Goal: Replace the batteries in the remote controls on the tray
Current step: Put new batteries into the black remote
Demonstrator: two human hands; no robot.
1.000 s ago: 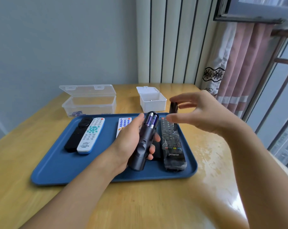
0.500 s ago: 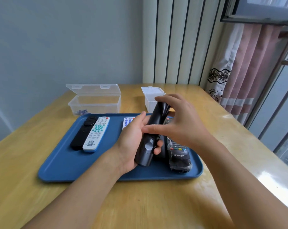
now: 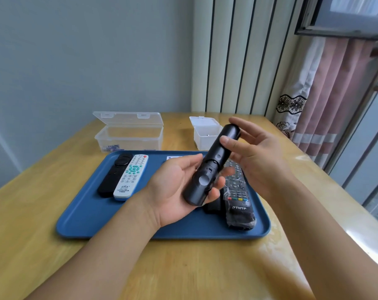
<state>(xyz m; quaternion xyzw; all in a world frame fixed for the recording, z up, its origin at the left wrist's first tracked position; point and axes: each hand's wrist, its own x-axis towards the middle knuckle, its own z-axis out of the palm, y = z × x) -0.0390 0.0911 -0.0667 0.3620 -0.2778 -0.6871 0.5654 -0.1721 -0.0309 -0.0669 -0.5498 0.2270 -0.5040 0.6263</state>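
Two hands: left hand [image 3: 173,191] cradles dark remote [image 3: 212,165], fingers loosely curled; right hand [image 3: 255,156] pinches its top.
Risk: loose hold, remote drops onto tray [image 3: 86,213].
Cover: may sit unlatched.

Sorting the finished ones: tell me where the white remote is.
The white remote lies on the left part of the blue tray, right beside a black remote, left of the left hand.
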